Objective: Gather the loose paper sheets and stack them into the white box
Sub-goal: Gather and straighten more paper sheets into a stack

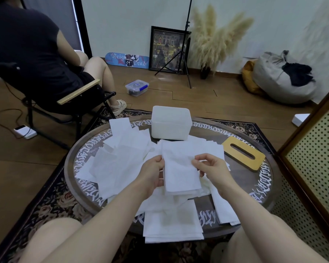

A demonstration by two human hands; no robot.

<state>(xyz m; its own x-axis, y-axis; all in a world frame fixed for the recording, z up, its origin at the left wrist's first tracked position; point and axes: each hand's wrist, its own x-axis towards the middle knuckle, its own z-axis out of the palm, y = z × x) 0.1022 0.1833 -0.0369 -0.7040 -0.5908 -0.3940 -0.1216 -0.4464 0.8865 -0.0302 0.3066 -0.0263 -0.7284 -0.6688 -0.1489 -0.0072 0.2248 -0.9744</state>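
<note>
a: our left hand (153,172) and right hand (210,167) pinch a small stack of thin white paper sheets (179,171) above the round dark table (262,188).

b: the white rectangular plastic box (170,123) sits behind; we think the limp sheets could slide apart if our pinch loosens.

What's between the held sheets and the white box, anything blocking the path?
Nothing visible blocks it. Both the left hand and right hand grip the held stack above the table; only flat loose sheets lie between it and the white box. The wooden lid lies off to the right.
</note>
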